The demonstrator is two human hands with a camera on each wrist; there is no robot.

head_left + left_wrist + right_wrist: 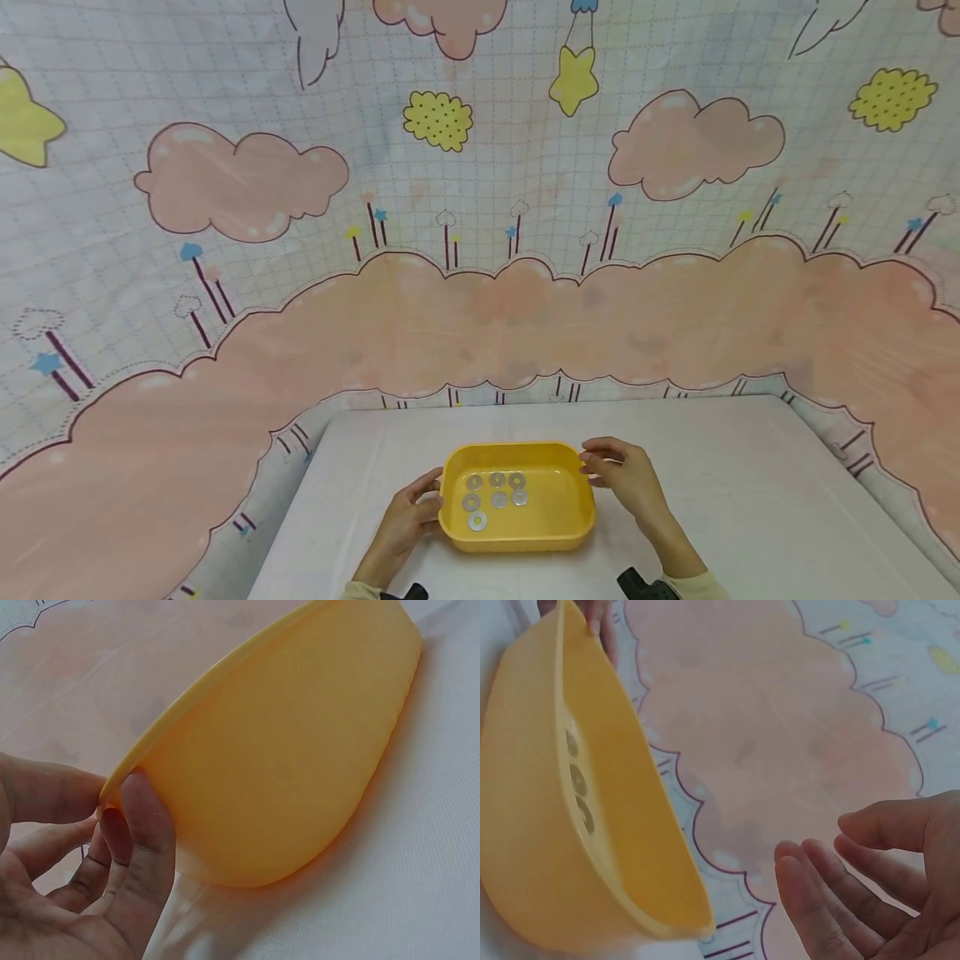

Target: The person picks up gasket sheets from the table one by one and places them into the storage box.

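Observation:
A yellow plastic tray with rounded corners sits on the white table. Several flat silver washers lie in loose rows on the left half of its floor. My left hand pinches the tray's left rim; in the left wrist view the thumb presses the outer wall and the other fingers are around the edge. By the tray's far right corner is my right hand, holding nothing. Its fingers are loosely bent and stand apart from the tray wall in the right wrist view.
The white tabletop extends to both sides and behind the tray. A printed cloth with clouds and stars hangs behind the table and down around its sides. Dark wrist devices show at the bottom edge.

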